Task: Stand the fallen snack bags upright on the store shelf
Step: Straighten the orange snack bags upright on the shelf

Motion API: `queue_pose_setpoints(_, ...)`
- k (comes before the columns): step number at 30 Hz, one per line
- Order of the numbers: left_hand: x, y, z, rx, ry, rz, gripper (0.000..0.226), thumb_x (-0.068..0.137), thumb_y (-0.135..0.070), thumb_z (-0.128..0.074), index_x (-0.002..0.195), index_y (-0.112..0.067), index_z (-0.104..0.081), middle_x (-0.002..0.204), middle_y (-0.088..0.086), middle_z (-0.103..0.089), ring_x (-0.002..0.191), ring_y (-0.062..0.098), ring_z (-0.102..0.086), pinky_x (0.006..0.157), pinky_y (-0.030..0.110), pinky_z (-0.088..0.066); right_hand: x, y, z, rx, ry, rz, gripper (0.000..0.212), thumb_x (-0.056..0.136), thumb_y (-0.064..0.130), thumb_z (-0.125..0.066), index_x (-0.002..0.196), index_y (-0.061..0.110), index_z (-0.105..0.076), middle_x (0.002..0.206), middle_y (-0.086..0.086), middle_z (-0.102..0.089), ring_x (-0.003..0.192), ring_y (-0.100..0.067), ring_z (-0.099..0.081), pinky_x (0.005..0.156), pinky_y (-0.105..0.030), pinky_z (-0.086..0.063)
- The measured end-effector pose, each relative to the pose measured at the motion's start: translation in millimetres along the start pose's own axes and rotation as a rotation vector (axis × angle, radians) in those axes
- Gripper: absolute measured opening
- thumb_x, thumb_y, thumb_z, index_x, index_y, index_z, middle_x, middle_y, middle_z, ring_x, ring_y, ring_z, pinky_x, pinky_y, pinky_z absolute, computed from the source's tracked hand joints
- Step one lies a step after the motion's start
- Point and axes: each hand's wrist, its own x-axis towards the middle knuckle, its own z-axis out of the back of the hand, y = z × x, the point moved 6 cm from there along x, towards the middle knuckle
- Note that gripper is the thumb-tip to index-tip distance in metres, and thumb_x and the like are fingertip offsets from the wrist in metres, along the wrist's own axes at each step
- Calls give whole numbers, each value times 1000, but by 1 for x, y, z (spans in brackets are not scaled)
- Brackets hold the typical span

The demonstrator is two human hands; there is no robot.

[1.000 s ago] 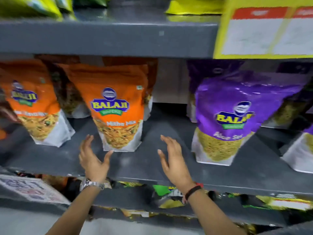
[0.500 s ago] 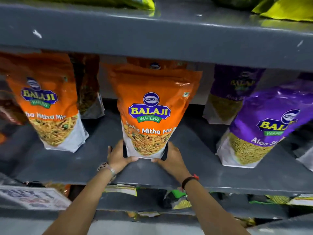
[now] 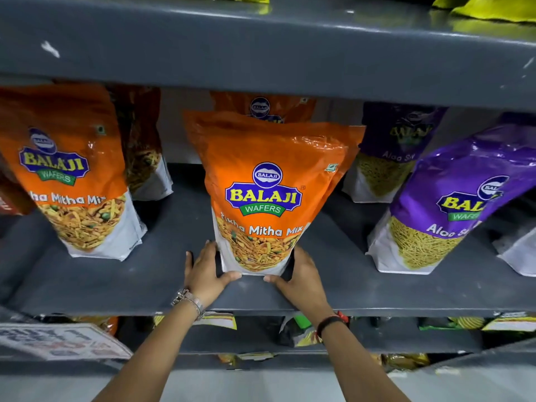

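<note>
An orange Balaji Tikha Mitha Mix bag (image 3: 266, 181) stands upright at the middle of the grey shelf (image 3: 162, 285). My left hand (image 3: 203, 271) grips its lower left corner and my right hand (image 3: 301, 277) grips its lower right corner, thumbs under the front edge. Another orange bag (image 3: 72, 169) stands upright to the left. A purple Aloo Sev bag (image 3: 446, 204) stands to the right, leaning left. Behind the held bag another orange bag (image 3: 261, 105) is partly hidden.
More bags stand at the back: a dark one (image 3: 145, 158) on the left and a purple one (image 3: 397, 152) on the right. The shelf above (image 3: 261, 53) hangs low over the bag tops. A lower shelf (image 3: 377, 335) holds other packets. A white bag (image 3: 519, 250) sits at the far right.
My hands went from open in front of the orange bag to gripping its bottom corners. The view has shifted closer, putting the bag in the middle.
</note>
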Motion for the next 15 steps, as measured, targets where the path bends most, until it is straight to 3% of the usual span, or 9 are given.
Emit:
queue_pose_setpoints(4, -1, -1, 0, -8, 19, -1, 79, 72, -38, -67, 133, -11, -25, 146, 10, -35, 136, 22, -28, 113, 43, 9, 1, 0, 0, -3, 14, 0, 69, 64, 32, -78, 121, 22, -40, 124, -4, -56, 115, -21, -46, 91, -27, -35)
queue_pose_setpoints(8, 0, -2, 0, -9, 36, 17, 78, 73, -38, -65, 134, -12, -24, 148, 8, -31, 137, 21, -25, 114, 46, 9, 2, 3, 1, 0, 29, 21, 71, 65, 32, -77, 124, 20, -38, 127, -6, -55, 118, -25, -46, 101, -38, -39)
queue_pose_setpoints(11, -5, -6, 1, -107, 72, -11, 83, 75, -30, -65, 138, -17, -13, 150, 5, -26, 138, 22, -21, 115, 46, 4, -1, 1, 5, 3, 30, 7, 86, 64, 34, -79, 133, 17, -31, 137, -7, -47, 128, -25, -38, 108, -39, -35)
queue_pose_setpoints(13, -18, -7, 8, -300, 82, -28, 89, 77, -21, -66, 140, -21, -3, 153, 1, -15, 139, 22, -16, 115, 41, -6, -13, 0, 18, 48, -107, -27, 95, 63, 37, -79, 138, 17, -25, 139, -7, -44, 131, -19, -31, 108, -33, -29)
queue_pose_setpoints(15, -33, 4, 30, -430, -11, -37, 86, 77, -16, -65, 139, -21, -6, 152, 2, -14, 139, 20, -16, 111, 33, -16, -35, 12, 29, 52, -314, 43, 83, 69, 40, -74, 135, 17, -29, 128, -9, -51, 120, -12, -33, 99, -21, -26)
